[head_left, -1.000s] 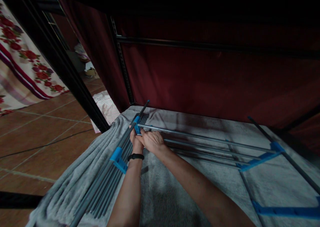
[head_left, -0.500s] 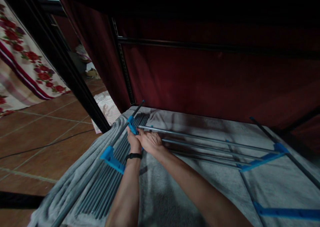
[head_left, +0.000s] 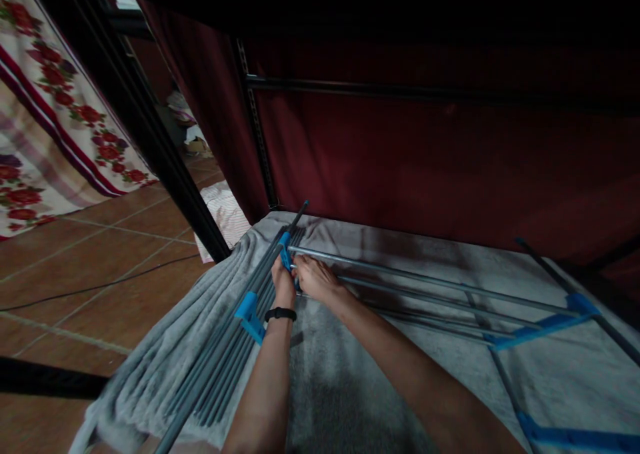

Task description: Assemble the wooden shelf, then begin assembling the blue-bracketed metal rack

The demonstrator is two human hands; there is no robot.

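A frame of grey metal tubes and blue plastic brackets lies over a grey blanket. My left hand (head_left: 283, 282), with a black band on its wrist, is closed around the far blue bracket (head_left: 285, 249) on the left side tube (head_left: 219, 347). My right hand (head_left: 316, 277) is beside it, its fingers pinched on the end of a crossbar tube (head_left: 395, 293) at the bracket. Just above, the end of the top crossbar tube (head_left: 425, 277) meets the bracket. The fingers partly hide the joint. Nearer me, another blue bracket (head_left: 251, 316) sits on the same side tube.
Several loose grey tubes (head_left: 227, 374) lie side by side on the grey blanket (head_left: 345, 387). On the right, a blue bracket (head_left: 545, 327) holds the crossbars' other ends. A black metal post (head_left: 165, 167) rises at left, and a dark red curtain (head_left: 400, 167) hangs behind.
The left side tube and its brackets have shifted toward the crossbars. The top crossbar's end, earlier apart from the far bracket, now meets it. My right hand has moved slightly down the bracket.
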